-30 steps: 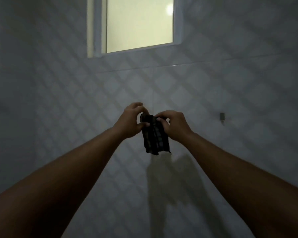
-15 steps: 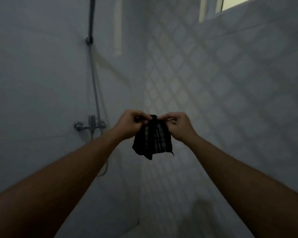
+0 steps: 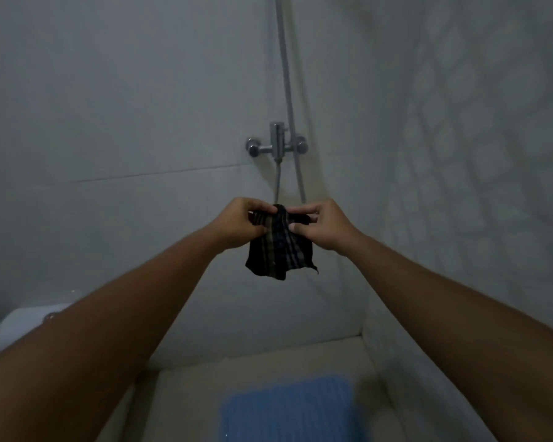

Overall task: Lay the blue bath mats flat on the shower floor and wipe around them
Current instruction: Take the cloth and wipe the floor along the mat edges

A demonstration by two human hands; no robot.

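Down at the bottom of the view, over the pale shower floor [image 3: 186, 403], lies one blue bath mat [image 3: 288, 409], seemingly flat, close to the right wall and cut off by the lower edge, so no telling whether a second mat sits out of sight. Behind it rises the plain tiled wall [image 3: 109, 122], meeting a diamond-patterned wall [image 3: 479, 154] on the right. Mounted on the plain wall, a chrome shower mixer [image 3: 276, 145] with its hose [image 3: 284, 59] running up and out of frame. At far left, partly hidden by the forearm, a white rounded fixture [image 3: 20, 323], too cut off to name. Held up well above the floor, in front of the mixer: a small dark plaid cloth [image 3: 280, 250], hanging from its bunched top edge. Left hand [image 3: 240, 223] pinching the top left of that edge, fingers curled shut on the fabric; right hand [image 3: 323, 226] pinching the top right likewise, thumb and fingertips closed on it. Likely step: opening or refolding the cloth before wiping. Best done by spreading the top edge apart, folding to a flat pad that fills the palm, then passing it to one hand. Next, bend low and work along the bare floor beside the mat's edges and into the corner, without dragging the mat askew.
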